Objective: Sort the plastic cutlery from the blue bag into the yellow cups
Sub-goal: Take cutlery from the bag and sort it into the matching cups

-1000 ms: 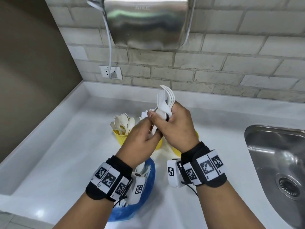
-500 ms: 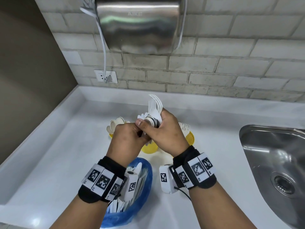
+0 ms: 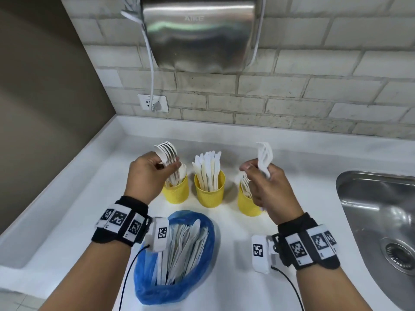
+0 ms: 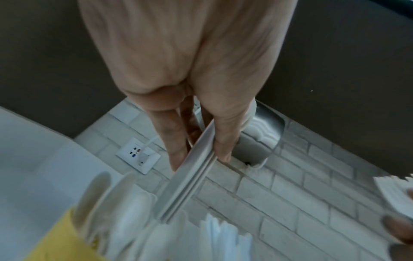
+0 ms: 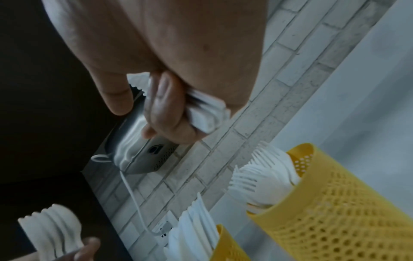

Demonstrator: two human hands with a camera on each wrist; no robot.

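Observation:
Three yellow mesh cups stand in a row on the white counter. The left cup (image 3: 177, 194) holds spoons, the middle cup (image 3: 210, 194) knives, the right cup (image 3: 247, 205) forks. My left hand (image 3: 168, 166) pinches a stack of white spoons (image 3: 167, 151) by the handles (image 4: 192, 173), bowls up, right over the left cup. Over the right cup, my right hand (image 3: 253, 170) grips a stack of white forks (image 3: 265, 154), whose handle ends (image 5: 208, 114) stick out of the fist. The blue bag (image 3: 202, 263) lies open in front of the cups with more white cutlery (image 3: 184, 248) inside.
A steel sink (image 3: 379, 223) is sunk into the counter at the right. A steel hand dryer (image 3: 199, 34) hangs on the brick wall above the cups, its cable running to a socket (image 3: 153, 103). A brown wall (image 3: 45, 108) bounds the left.
My hands were together on one bundle of cutlery above the cups. They have parted: the left carries the spoons to the left cup, the right carries the forks to the right cup.

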